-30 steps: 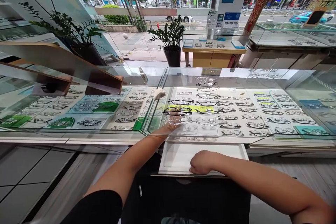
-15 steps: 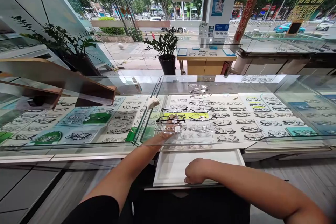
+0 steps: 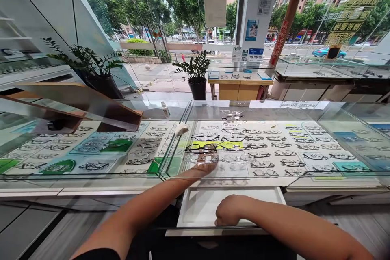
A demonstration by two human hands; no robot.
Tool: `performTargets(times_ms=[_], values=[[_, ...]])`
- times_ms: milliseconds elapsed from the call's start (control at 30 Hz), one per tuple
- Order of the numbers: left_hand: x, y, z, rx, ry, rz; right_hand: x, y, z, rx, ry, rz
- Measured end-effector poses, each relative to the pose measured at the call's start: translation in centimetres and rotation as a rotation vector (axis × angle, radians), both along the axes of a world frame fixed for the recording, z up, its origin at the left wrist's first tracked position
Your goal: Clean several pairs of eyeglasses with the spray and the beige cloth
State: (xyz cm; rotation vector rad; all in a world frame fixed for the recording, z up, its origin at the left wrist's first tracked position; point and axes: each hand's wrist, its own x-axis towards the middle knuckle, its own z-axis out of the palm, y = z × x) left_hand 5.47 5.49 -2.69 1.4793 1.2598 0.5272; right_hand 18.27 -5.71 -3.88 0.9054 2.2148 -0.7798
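Because the left hand (image 3: 204, 167) is stretched deep under the top pane of the glass-topped display case (image 3: 91, 176), with closely packed rows all around it, a neighbouring frame could easily be knocked askew by the wrist or forearm. The clear-framed spectacles (image 3: 199, 157) could also be caught on the black-framed pair (image 3: 201, 147) just behind them if they are lifted carelessly. The fingers (image 3: 210, 161) are laid over the near edge of the clear pair, but reflections on the glass hide whether anything is pinched, so the grip cannot be told. The right hand (image 3: 228, 210) is curled closed and rested on the front lip of the white pull-out tray (image 3: 198, 207), with nothing seen inside it. The clear spectacles are thin, nearly colourless and folded flat, and are hard to pick out against the pale lining near the yellow-green card (image 3: 222, 145).
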Motion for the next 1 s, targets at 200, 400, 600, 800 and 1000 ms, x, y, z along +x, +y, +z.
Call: performTargets(times_ms=[200,400,600,800,1000], values=[[0.0,-4.9,-0.7,0.075,0.182,-0.136,0.2,-0.2,0.3,-0.065,-0.011,-0.041],[-3.7,-9.4,3.2,0.424,0.608,-0.631,0.4,-0.6,0.2,-0.095,-0.030,-0.056],[-6.4,-12.7,8.1,0.385,0.556,-0.714,0.5,-0.7,-0.1,-0.104,-0.011,-0.072],[-8.4,-14.1,16.4,0.543,0.559,-0.758,0.8,-0.8,-0.6,-0.109,0.036,-0.073],[-7.1,-7.1,20.0,0.931,0.769,-0.550,0.7,-0.6,0.0,-0.142,-0.016,-0.082]])
